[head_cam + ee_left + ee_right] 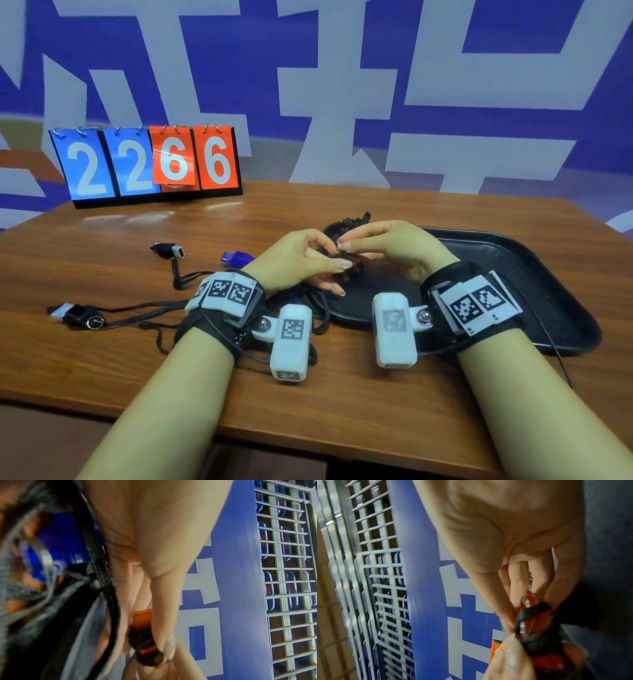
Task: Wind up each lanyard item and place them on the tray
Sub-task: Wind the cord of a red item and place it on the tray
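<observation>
Both hands meet over the left end of the black tray (534,274). Between them is an orange whistle (142,619) with its black lanyard cord wound round it (537,632). My left hand (305,263) pinches the wound whistle between thumb and fingers. My right hand (380,246) grips its other end with thumb and fingertips. A wound black bundle (352,221) lies at the tray's far left corner. A blue whistle (234,258) lies on the table by my left hand, a black whistle (169,250) further left, and a dark whistle with a metal ring (78,313) near the left edge.
Loose black cords (144,311) trail across the wooden table (308,404) under and beside my left wrist. A flip scoreboard reading 2266 (150,164) stands at the back left. The blue and white wall rises behind the table.
</observation>
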{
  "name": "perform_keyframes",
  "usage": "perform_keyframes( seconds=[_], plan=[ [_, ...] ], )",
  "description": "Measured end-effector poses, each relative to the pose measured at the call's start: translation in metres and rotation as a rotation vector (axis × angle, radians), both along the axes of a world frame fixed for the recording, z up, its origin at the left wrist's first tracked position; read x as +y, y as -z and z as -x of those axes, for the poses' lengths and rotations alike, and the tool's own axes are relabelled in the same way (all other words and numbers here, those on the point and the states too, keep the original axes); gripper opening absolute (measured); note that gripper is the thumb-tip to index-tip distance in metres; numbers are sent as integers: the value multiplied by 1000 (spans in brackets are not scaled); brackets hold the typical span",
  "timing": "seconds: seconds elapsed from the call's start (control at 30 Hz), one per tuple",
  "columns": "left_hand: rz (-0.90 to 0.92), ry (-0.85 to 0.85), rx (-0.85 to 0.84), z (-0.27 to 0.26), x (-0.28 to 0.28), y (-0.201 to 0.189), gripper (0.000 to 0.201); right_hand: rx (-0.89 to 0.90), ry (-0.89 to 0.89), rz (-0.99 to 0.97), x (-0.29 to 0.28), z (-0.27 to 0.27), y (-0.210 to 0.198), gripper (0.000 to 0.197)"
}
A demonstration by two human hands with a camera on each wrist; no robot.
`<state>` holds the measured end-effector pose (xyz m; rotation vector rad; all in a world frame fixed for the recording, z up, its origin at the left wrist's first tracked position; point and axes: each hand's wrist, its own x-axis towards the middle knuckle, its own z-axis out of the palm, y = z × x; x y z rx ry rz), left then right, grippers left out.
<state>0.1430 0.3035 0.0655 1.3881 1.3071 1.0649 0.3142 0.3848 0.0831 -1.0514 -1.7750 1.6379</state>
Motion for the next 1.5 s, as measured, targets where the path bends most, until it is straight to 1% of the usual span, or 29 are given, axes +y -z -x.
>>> perform_keyframes(
  seconds=[0.1, 0.2, 0.3, 0.4, 0.43, 0.5, 0.53, 0.6, 0.67, 0.77, 0.83, 0.9, 1.0, 1.07, 1.13, 1.27, 1.43, 1.5],
  plan=[
    [-26, -43, -20, 2, 4, 3, 21, -31, 47, -211, -4, 1, -1, 13],
    [-64, -97, -71, 1, 6, 5, 14, -11, 46, -360, -6, 1, -3, 14],
    [-81, -187, -172, 0, 10, 6, 23, -23, -9, -473, -7, -1, -8, 18],
    [-73, -219, -248, -2, 11, 4, 36, -83, -78, -581, -6, -5, -12, 30],
    [-70, -215, -267, -4, 11, 3, 38, -78, -63, -605, -5, -5, -12, 31],
    [-74, -212, -269, -6, 11, -1, 42, -11, -6, -612, -4, -3, -12, 27],
    [-85, -207, -239, -5, 13, -4, 43, 12, 16, -607, -4, -3, -12, 25],
    [-109, -194, -119, -3, 14, -10, 43, 14, 23, -589, -2, -5, -13, 24],
    [-143, -172, 32, 0, 16, -15, 40, 22, 20, -540, -1, -12, -14, 24],
    [-219, -137, 286, 4, 14, -17, 28, 60, 18, -435, 0, -24, -12, 26],
    [-270, -127, 450, 7, 14, -17, 28, 47, 18, -380, -1, -29, -8, 28],
    [-245, -113, 495, 6, 15, -17, 29, -21, 29, -347, -1, -32, -4, 28],
    [-139, -27, 542, 5, 18, -16, 28, -139, 8, -267, 2, -31, 2, 26],
    [-79, 24, 571, 5, 20, -14, 27, -190, -8, -227, 3, -28, 7, 27],
    [-61, 40, 616, 3, 23, -12, 26, -236, -14, -206, 3, -27, 11, 27],
    [-87, 21, 710, 0, 28, -11, 28, -229, 1, -206, 7, -26, 14, 28],
    [-104, -5, 766, 1, 35, -11, 29, -248, 56, -283, 12, -22, 17, 29],
    [-112, -25, 753, 2, 37, -10, 28, -236, 80, -299, 13, -21, 19, 29]
  ],
)
